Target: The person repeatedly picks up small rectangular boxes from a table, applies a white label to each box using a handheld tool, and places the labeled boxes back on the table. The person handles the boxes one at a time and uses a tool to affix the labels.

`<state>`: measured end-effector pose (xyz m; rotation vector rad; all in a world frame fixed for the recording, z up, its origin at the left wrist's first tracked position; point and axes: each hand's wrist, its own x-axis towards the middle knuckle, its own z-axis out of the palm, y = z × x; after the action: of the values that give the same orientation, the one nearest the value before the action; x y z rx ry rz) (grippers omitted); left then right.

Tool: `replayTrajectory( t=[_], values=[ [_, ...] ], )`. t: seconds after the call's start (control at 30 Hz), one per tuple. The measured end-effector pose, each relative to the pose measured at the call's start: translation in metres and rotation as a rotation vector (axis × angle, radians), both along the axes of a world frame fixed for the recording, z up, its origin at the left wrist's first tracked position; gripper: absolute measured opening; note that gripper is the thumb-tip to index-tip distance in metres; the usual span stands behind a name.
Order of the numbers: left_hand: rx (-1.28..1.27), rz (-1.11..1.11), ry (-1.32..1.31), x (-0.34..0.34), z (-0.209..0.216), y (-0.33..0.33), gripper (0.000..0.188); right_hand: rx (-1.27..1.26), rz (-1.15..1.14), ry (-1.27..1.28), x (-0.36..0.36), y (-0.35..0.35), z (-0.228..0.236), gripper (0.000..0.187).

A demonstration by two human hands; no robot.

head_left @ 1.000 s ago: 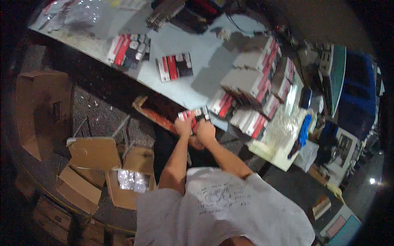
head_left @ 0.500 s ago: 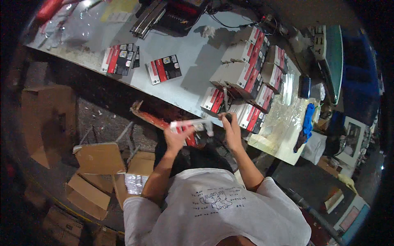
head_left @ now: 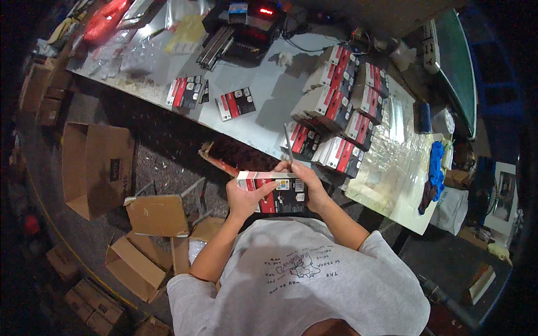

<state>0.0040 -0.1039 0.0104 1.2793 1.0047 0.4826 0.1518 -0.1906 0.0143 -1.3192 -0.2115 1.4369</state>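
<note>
In front of my body is a small red, white and black carton (head_left: pixel 283 196), its printed face up. My left hand (head_left: pixel 245 200) grips its left end, the thumb lying across the face. Closed at the carton's upper right edge, my right hand (head_left: pixel 307 182) holds a thin grey stick-like tool (head_left: pixel 288 144), which points up and away toward the table. The tool's lower end is hidden in the fingers, so its exact kind cannot be told. Similar cartons (head_left: pixel 339 106) stand in stacks on the table just beyond my right hand.
On the grey table (head_left: pixel 246 131) lie one flat carton (head_left: pixel 235 104) and a small pile of cartons (head_left: pixel 186 93). A black machine (head_left: pixel 252 33) with a red display stands at the back. Blue cloth (head_left: pixel 436 168) lies at the right; brown boxes (head_left: pixel 98 168) and a stool (head_left: pixel 157 215) stand lower left.
My right hand has come in from the right, bringing the tool to the carton's edge. The carton now sits level and closer to my body. The whole view has shifted slightly.
</note>
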Motion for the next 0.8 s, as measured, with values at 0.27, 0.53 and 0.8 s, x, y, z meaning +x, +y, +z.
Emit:
replayTrajectory(
  t=[0.27,0.53,0.8],
  values=[
    [0.311,0.027,0.186,0.004,0.004,-0.021,0.035,0.080,-0.066,-0.610,-0.001,-0.018,-0.002,0.051],
    [0.121,-0.043,-0.254,-0.028,0.027,-0.048,0.045,0.233,0.013,-0.475,-0.021,-0.043,0.036,0.061],
    [-0.312,-0.282,-0.626,-0.040,0.023,-0.076,0.053,0.274,0.279,-0.201,-0.038,-0.063,0.067,0.080]
  ],
)
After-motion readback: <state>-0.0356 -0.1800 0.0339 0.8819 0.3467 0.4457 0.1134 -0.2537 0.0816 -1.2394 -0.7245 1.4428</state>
